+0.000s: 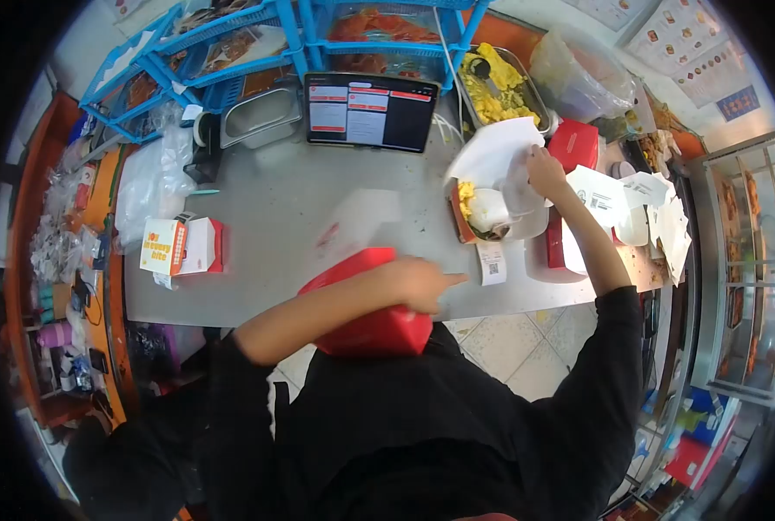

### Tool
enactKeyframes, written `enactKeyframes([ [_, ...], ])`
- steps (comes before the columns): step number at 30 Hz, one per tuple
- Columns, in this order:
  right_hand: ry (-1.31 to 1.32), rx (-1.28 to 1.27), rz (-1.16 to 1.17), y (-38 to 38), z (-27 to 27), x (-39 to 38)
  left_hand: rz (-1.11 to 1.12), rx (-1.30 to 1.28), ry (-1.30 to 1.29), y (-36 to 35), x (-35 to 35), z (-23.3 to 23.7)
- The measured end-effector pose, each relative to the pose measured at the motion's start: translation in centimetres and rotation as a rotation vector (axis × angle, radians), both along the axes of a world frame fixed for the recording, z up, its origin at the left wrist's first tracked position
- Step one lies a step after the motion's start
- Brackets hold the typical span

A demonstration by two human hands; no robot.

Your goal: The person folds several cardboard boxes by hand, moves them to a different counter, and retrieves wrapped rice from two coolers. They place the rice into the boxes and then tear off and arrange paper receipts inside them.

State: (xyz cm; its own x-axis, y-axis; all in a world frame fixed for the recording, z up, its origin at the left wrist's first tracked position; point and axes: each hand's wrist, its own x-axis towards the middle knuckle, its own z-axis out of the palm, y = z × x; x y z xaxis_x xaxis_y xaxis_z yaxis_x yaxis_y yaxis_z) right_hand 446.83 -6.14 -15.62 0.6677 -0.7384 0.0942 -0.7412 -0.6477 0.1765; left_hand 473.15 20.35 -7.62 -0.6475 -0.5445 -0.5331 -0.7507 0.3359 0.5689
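Note:
My left hand (418, 285) is over a red box (366, 326) at the table's front edge, blurred, with a finger pointing right; its grip is unclear. My right hand (546, 172) is closed at the edge of a white sheet or lid, beside an open food box (460, 217) holding yellow food and a white round item. What its fingers pinch is too small to make out. A printed receipt (492, 263) lies just below the food box. Behind my right hand stands another red box (573, 144).
A tablet (370, 113) stands at the back below blue racks (387, 48). A metal tray (509, 82) of yellow food is at the back right. White-and-yellow box (163, 247) sits left. An empty metal pan (261, 120) and plastic bags (149, 187) are back left.

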Motion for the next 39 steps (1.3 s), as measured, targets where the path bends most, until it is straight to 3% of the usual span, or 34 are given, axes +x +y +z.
enactKeyframes([
  [1, 0.131, -0.099, 0.099, -0.5, -0.4, -0.7, -0.049, 0.026, -0.063, -1.6, -2.7, -0.9],
  [3, 0.09, -0.079, 0.141, -1.7, -1.1, -1.7, -0.097, -0.229, -0.265, -3.7, -7.5, -5.9],
  [5, 0.002, 0.337, -0.229, -2.3, -0.5, -0.9, -0.054, -0.243, -0.342, -4.8, -9.3, -7.7],
  [9, 0.019, 0.508, -0.161, -2.0, -0.7, -0.7, -0.011, -0.228, -0.474, -4.9, -9.7, -8.7],
  [13, -0.059, 0.592, -0.026, -0.4, -2.0, 0.4, 0.111, -0.238, -0.44, -3.4, -9.0, -10.2],
  [14, -0.111, 0.37, 0.358, -0.6, -4.0, -0.3, 0.16, -0.258, -0.408, -2.7, -8.4, -10.6],
  [15, -0.114, 0.372, 0.373, 0.7, -3.4, 1.4, 0.209, -0.278, -0.374, -2.0, -7.5, -9.7],
  [17, -0.342, 0.62, 0.058, 4.2, -2.9, 6.6, 0.299, -0.259, -0.422, 0.1, -4.6, -8.4],
  [22, -0.434, 0.579, 0.203, 11.8, -3.5, 21.2, 0.596, -0.083, -0.443, 7.1, 7.7, -6.9],
  [25, -0.428, 0.623, 0.26, 16.0, -2.9, 29.8, 0.742, -0.198, -0.544, 11.4, 14.7, -5.2],
  [28, -0.456, 0.617, 0.24, 18.9, -2.3, 36.2, 0.913, -0.121, -0.492, 13.9, 21.5, -5.0],
  [29, -0.466, 0.622, 0.256, 19.5, -2.4, 37.8, 1.002, -0.069, -0.457, 14.3, 22.5, -4.7],
  [33, -0.462, 0.571, 0.337, 19.0, -2.0, 38.9, 1.001, -0.176, -0.403, 15.7, 23.5, -4.4],
  [35, -0.416, 0.619, 0.077, 18.1, 1.5, 36.1, 1.075, -0.17, -0.323, 16.7, 22.6, -3.6],
  [37, -0.346, 0.339, -0.024, 15.4, 1.3, 32.8, 1.176, -0.151, -0.302, 17.7, 20.8, -1.3],
  [39, -0.652, -0.173, -0.079, 13.0, -0.1, 29.4, 1.274, -0.125, -0.278, 19.5, 19.5, 0.1],
])
